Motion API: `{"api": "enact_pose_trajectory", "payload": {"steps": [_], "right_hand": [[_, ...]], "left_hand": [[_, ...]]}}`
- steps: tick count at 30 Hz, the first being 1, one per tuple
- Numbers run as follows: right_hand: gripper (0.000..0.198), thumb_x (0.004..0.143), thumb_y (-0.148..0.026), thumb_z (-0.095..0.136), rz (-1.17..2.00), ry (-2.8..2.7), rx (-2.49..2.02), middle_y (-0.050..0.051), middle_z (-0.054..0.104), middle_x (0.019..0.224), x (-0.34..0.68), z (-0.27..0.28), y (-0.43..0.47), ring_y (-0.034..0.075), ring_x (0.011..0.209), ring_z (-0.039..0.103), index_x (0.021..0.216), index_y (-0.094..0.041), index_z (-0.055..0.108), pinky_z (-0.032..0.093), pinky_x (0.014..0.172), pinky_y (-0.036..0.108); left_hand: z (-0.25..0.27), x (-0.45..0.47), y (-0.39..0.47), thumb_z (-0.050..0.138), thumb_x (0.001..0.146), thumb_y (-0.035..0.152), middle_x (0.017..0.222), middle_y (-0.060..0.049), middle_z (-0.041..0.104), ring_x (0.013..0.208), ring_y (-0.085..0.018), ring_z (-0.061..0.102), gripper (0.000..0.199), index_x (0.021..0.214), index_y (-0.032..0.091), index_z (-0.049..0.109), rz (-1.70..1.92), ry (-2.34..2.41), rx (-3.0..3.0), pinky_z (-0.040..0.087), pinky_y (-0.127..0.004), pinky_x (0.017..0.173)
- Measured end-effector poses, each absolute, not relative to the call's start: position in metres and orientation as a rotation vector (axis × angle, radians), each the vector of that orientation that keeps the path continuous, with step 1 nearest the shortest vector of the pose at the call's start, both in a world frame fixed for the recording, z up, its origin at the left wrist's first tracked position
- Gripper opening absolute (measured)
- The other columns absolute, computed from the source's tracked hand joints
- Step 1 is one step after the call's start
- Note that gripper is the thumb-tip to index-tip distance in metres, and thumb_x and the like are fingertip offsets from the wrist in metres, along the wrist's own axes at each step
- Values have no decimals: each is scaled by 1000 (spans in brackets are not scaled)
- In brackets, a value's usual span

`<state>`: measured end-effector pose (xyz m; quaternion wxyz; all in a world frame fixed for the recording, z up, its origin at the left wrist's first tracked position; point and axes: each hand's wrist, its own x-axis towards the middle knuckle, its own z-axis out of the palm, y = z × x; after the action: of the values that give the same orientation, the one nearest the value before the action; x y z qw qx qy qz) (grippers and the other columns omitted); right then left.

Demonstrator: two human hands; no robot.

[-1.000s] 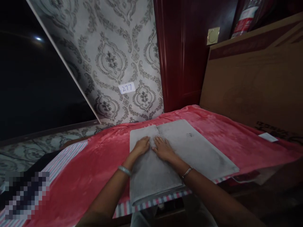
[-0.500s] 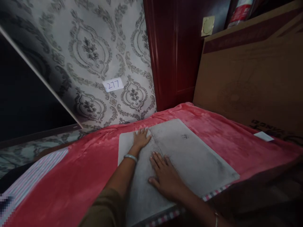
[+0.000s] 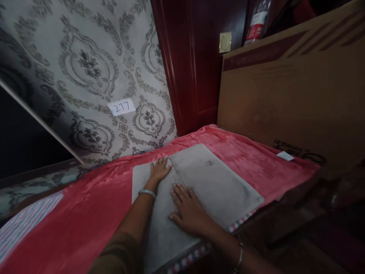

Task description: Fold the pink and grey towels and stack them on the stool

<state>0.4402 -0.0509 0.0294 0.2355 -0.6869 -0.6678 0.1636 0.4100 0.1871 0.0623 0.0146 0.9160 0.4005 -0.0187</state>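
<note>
A flat grey mat (image 3: 219, 190) lies spread on a red plush blanket (image 3: 105, 213). A crease runs through its middle, and a small dark mark sits on its right half. My left hand (image 3: 160, 169) rests palm down near the mat's far edge, left of the crease, with its fingers spread. Closer to me, my right hand (image 3: 188, 208) lies flat on the mat, its fingertips near the crease. Neither hand grips anything. My forearms cover part of the mat's near side.
A large cardboard box (image 3: 285, 99) stands at the right, a bottle (image 3: 257, 24) behind its top edge. Patterned wallpaper bearing a paper label (image 3: 121, 107) and a dark red door frame (image 3: 191, 76) rise behind. A small white card (image 3: 285, 155) lies on the blanket. Striped cloth (image 3: 30, 222) shows left.
The view has swung slightly right, so everything appears further left. Both hands stay flat on the mat in about the same places.
</note>
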Motion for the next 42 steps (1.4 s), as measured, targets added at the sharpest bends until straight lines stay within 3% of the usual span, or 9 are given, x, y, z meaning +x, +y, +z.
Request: {"api": "enact_pose_trajectory", "payload": {"steps": [3,8,11,14,18,24,30,39,42], "right_hand": [[79,96,-51,51,432,-1858,-1841,16,14,167,446,35,-52,27,156,9,159,-10,29,9,126,53],[58,91,-31,56,111,-1537,-1924,17,49,152,513,42,-85,27,142,45,145,-9,55,32,120,42],[51,93,-25,49,-6,-1284,-2061,22,59,141,576,37,-123,31,130,55,140,-8,58,39,113,51],[51,90,-25,54,20,-1028,-2316,23,66,129,624,25,-155,31,116,63,137,-6,60,47,102,44],[50,90,-28,57,272,-914,-2391,20,71,120,648,13,-170,28,106,67,135,-8,62,50,91,35],[33,79,-22,65,389,-923,-2274,11,75,113,656,15,-158,24,101,69,109,-16,76,50,82,27],[26,79,-30,65,560,-851,-2111,8,76,83,651,20,-165,20,72,69,92,-11,75,51,61,25],[30,62,-38,81,761,-554,-1670,7,73,68,630,22,-177,19,62,66,76,-13,70,53,58,27],[28,63,-37,81,750,-532,-1676,8,72,67,627,24,-176,21,63,67,74,-14,69,54,59,28]], "left_hand": [[81,407,179,28,101,54,169,-12,13,157,-28,10,68,161,21,23,-159,1240,2776,17,-58,122],[92,386,129,30,101,50,169,-15,14,156,-29,12,66,160,19,29,-139,1088,2870,16,-58,122],[77,371,87,36,99,54,168,-17,17,156,-31,14,70,159,18,30,-175,928,2962,15,-59,122],[58,362,56,40,98,56,167,-20,17,156,-34,14,75,159,15,30,-115,891,3033,15,-61,122],[45,361,42,43,98,54,166,-21,22,154,-35,20,73,158,14,33,65,916,3110,18,-62,122],[43,359,46,41,99,54,165,-21,25,154,-35,21,71,157,15,34,87,899,3133,20,-61,121],[41,359,47,38,99,56,166,-20,22,155,-35,19,72,158,16,33,80,894,3114,17,-60,122],[50,362,50,42,97,57,167,-19,20,156,-34,15,75,159,17,31,-57,914,3018,15,-60,122],[67,373,57,45,96,51,163,-16,34,151,-35,29,61,149,22,48,-102,916,2945,26,-59,118]]}}
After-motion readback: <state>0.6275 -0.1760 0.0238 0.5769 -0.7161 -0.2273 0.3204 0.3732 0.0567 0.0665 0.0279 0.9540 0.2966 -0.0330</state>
